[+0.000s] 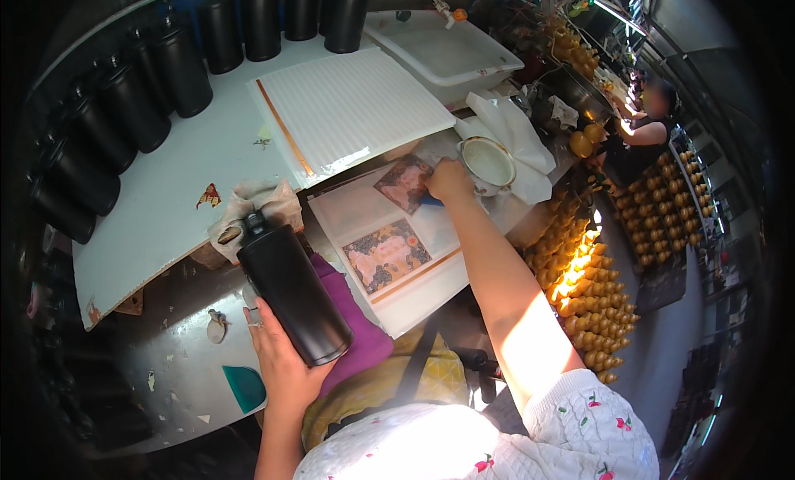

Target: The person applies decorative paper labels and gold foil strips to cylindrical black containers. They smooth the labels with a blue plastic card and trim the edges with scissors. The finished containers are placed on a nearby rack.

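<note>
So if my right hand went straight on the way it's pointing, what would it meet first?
Probably the near edge of the white ridged panel, just beyond your right hand, though depth is unclear.

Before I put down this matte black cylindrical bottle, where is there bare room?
Pale green tabletop between the standing black bottles and white ridged panel, barring small scraps. Crowded: around your right hand, beside rectangular printed sheets and round white bowl.
</note>
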Demonstrator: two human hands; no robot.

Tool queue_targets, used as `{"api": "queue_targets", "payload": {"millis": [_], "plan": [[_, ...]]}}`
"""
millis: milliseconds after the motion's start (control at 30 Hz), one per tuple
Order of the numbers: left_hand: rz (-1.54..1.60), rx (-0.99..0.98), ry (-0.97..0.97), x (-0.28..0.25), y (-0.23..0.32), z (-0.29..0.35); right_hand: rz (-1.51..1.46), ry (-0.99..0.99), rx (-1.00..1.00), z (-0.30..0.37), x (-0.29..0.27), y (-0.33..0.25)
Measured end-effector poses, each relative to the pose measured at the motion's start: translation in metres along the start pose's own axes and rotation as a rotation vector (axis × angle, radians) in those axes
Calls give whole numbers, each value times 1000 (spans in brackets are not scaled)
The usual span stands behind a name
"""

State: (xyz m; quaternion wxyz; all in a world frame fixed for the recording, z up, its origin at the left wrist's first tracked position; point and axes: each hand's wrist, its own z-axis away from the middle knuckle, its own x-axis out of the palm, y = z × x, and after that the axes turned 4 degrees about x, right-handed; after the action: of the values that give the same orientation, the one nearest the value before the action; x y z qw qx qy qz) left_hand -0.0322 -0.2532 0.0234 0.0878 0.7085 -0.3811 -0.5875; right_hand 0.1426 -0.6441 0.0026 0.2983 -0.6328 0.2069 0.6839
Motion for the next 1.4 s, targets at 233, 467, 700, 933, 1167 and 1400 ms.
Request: {"api": "queue_targets", "payload": {"millis": [233,467,700,933,1167,1400], "plan": [[50,-19,-18,-4,-5,2,105,-94,59,-20,-13,-23],[65,63,-14,-2,-12,-1,69,204,-44,-13,-4,-3],[-29,48,-28,-10,-6,1,-382,626,-201,41,12,20],[-112,73,-79,-13,-10,0,-733,718,-393,61,-9,35],[-147,131,-70,-18,-6,0,-635,632,-910,99,-67,18],[-103,108,-159,-22,-14,-1,-708,461,-985,137,-80,1]]}}
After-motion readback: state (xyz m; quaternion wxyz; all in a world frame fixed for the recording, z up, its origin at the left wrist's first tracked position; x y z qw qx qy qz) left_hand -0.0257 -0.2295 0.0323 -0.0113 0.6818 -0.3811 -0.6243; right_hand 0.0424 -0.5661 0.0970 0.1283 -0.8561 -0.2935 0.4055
